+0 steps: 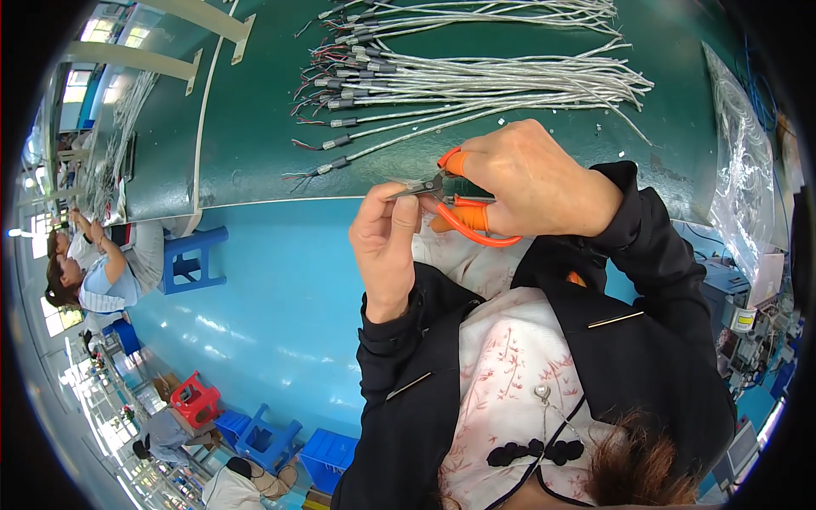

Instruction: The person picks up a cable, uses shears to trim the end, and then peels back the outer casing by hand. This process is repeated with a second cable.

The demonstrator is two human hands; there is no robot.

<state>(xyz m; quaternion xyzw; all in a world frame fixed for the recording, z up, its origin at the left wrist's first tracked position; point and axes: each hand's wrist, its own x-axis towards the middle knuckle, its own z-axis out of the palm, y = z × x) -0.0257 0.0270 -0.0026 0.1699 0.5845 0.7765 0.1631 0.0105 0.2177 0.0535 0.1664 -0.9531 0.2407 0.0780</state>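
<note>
My right hand [540, 183] grips a pair of scissors [478, 235] with orange handles. Orange coverings show where its fingers pass around the handles. The metal blades reach left to my left hand [384, 246], whose thumb and forefinger are pinched together right at them. Whatever that pinch holds is too small or hidden to make out. Both hands are just off the near edge of the green table [255, 153]. Beyond them lies a bundle of silvery cables [501, 78], with dark sleeves and thin coloured wire ends at the left.
Another bunch of cables [510, 15] lies farther back. Small white scraps [501, 121] dot the tabletop. Clear plastic sheeting [741, 161] hangs at the right edge. A blue stool [191, 259] stands to the left, near a seated co-worker [119, 272]. A red stool [195, 399] is lower left.
</note>
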